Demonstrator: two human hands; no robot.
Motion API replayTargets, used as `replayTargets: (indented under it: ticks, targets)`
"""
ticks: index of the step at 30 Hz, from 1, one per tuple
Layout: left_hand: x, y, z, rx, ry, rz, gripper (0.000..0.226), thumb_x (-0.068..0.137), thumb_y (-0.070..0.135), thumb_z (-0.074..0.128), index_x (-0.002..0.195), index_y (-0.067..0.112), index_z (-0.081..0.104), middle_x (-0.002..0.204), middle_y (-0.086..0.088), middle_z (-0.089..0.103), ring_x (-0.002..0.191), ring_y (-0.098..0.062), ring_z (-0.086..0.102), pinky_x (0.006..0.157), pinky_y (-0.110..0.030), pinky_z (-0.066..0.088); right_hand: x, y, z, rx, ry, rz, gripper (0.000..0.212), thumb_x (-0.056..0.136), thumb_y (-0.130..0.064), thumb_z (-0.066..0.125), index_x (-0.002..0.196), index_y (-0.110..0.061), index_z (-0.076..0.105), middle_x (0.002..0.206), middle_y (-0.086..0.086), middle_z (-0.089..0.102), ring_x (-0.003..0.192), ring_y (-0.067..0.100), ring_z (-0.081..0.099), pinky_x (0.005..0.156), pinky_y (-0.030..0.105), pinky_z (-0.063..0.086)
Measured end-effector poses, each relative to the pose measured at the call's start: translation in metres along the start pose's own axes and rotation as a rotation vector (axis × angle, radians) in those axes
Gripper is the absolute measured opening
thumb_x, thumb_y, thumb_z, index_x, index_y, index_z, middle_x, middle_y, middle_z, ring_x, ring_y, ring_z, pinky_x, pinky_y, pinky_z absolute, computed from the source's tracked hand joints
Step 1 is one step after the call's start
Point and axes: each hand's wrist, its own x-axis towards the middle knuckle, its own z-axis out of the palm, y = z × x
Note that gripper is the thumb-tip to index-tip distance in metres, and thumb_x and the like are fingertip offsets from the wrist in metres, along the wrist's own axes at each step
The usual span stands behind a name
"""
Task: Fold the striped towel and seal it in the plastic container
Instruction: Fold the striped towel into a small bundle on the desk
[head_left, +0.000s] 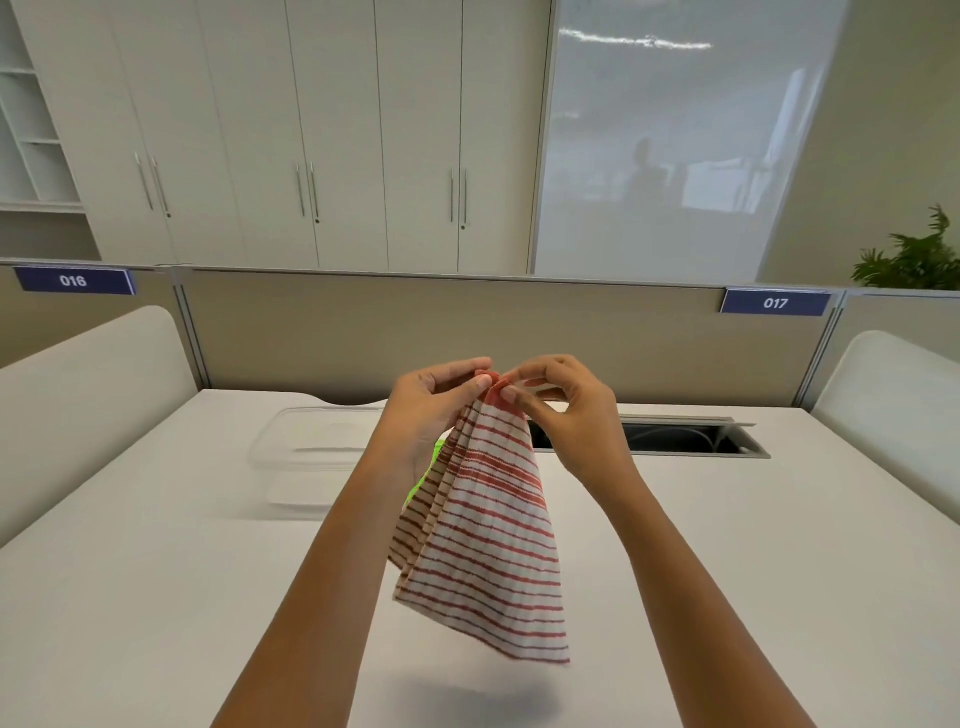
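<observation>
The red-and-white striped towel (488, 525) hangs in the air above the white table, doubled over in loose layers. My left hand (431, 405) and my right hand (566, 410) both pinch its top edge, fingertips almost touching each other. The clear plastic container (306, 441) sits on the table to the left of my left forearm, with its clear lid (301, 501) lying flat just in front of it. A bright green thing (423, 478) shows behind the towel, mostly hidden.
The white table (156, 597) is bounded by a beige partition (415, 332) at the back. An open cable slot (675, 441) runs along the far right of the table. White rounded side panels stand at the left (78, 395) and the right (893, 410).
</observation>
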Motion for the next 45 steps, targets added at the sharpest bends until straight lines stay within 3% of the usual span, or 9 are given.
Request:
replayTargets:
  ticks: [4, 10, 14, 19, 23, 30, 36, 42, 45]
  targets:
    - [-0.001, 0.002, 0.002, 0.019, -0.033, 0.002, 0.021, 0.083, 0.012, 0.064, 0.103, 0.018, 0.07, 0.096, -0.007, 0.073, 0.088, -0.02, 0.069, 0.083, -0.034, 0.056, 0.002, -0.004, 0.0, -0.024, -0.007, 0.0, 0.007, 0.084, -0.022, 0.064, 0.087, -0.027, 0.061, 0.096, -0.01, 0.059, 0.088, 0.003, 0.057, 0.077, 0.013, 0.046]
    - [-0.003, 0.004, 0.0, -0.022, -0.05, 0.0, 0.022, 0.086, 0.01, 0.061, 0.106, 0.013, 0.069, 0.088, -0.003, 0.074, 0.076, -0.014, 0.071, 0.066, -0.025, 0.055, 0.0, -0.002, 0.005, -0.077, -0.001, -0.041, 0.008, 0.087, -0.018, 0.062, 0.092, -0.023, 0.06, 0.088, -0.014, 0.059, 0.081, -0.007, 0.056, 0.07, -0.001, 0.044]
    - [-0.005, 0.001, 0.003, -0.109, 0.007, -0.034, 0.02, 0.083, 0.009, 0.064, 0.102, 0.012, 0.071, 0.092, -0.008, 0.073, 0.084, -0.022, 0.07, 0.073, -0.03, 0.057, -0.003, 0.001, 0.011, -0.152, 0.051, -0.136, 0.009, 0.087, -0.014, 0.062, 0.095, -0.011, 0.064, 0.092, -0.008, 0.058, 0.08, -0.006, 0.054, 0.074, -0.004, 0.042]
    - [-0.004, -0.001, 0.004, -0.111, 0.023, -0.019, 0.016, 0.083, 0.011, 0.065, 0.097, 0.013, 0.073, 0.093, -0.011, 0.074, 0.086, -0.026, 0.07, 0.082, -0.037, 0.057, -0.004, 0.003, 0.011, -0.157, 0.086, -0.178, 0.01, 0.086, -0.011, 0.062, 0.095, -0.01, 0.064, 0.093, -0.008, 0.056, 0.08, -0.006, 0.053, 0.076, -0.003, 0.043]
    - [-0.003, 0.001, 0.002, -0.072, -0.017, 0.003, 0.018, 0.084, 0.013, 0.064, 0.1, 0.013, 0.072, 0.095, -0.011, 0.073, 0.087, -0.023, 0.069, 0.08, -0.034, 0.057, -0.001, 0.003, 0.008, -0.127, 0.08, -0.188, 0.012, 0.085, -0.011, 0.063, 0.097, -0.01, 0.065, 0.095, -0.007, 0.058, 0.083, -0.004, 0.056, 0.078, 0.002, 0.047]
    - [-0.004, -0.002, 0.0, 0.021, -0.094, 0.014, 0.023, 0.085, 0.017, 0.062, 0.106, 0.016, 0.071, 0.099, -0.009, 0.074, 0.091, -0.023, 0.07, 0.08, -0.034, 0.057, -0.002, 0.007, 0.003, -0.165, 0.085, -0.166, 0.018, 0.085, -0.017, 0.063, 0.101, -0.011, 0.068, 0.093, -0.009, 0.059, 0.079, -0.007, 0.054, 0.075, -0.003, 0.043]
    - [-0.006, -0.003, 0.003, -0.073, -0.048, -0.006, 0.022, 0.085, 0.011, 0.062, 0.106, 0.013, 0.069, 0.098, -0.01, 0.073, 0.086, -0.023, 0.07, 0.076, -0.032, 0.057, -0.003, 0.006, 0.003, -0.215, 0.042, -0.161, 0.018, 0.086, -0.018, 0.063, 0.102, -0.011, 0.067, 0.101, 0.003, 0.065, 0.086, 0.004, 0.055, 0.074, -0.003, 0.043]
    - [-0.004, -0.003, 0.008, 0.003, 0.029, 0.053, 0.021, 0.087, 0.013, 0.06, 0.106, 0.015, 0.069, 0.09, -0.003, 0.073, 0.081, -0.018, 0.07, 0.075, -0.03, 0.058, -0.006, 0.007, 0.008, -0.214, 0.073, -0.188, 0.016, 0.086, -0.017, 0.063, 0.1, -0.01, 0.065, 0.104, 0.005, 0.063, 0.092, 0.006, 0.053, 0.081, 0.006, 0.04]
    - [-0.005, -0.004, 0.009, 0.058, -0.014, 0.073, 0.02, 0.087, 0.016, 0.06, 0.104, 0.018, 0.07, 0.09, -0.002, 0.073, 0.081, -0.017, 0.07, 0.073, -0.028, 0.059, -0.003, 0.007, 0.009, -0.216, 0.044, -0.181, 0.017, 0.087, -0.019, 0.061, 0.102, -0.011, 0.064, 0.106, 0.004, 0.063, 0.093, 0.006, 0.053, 0.081, 0.006, 0.04]
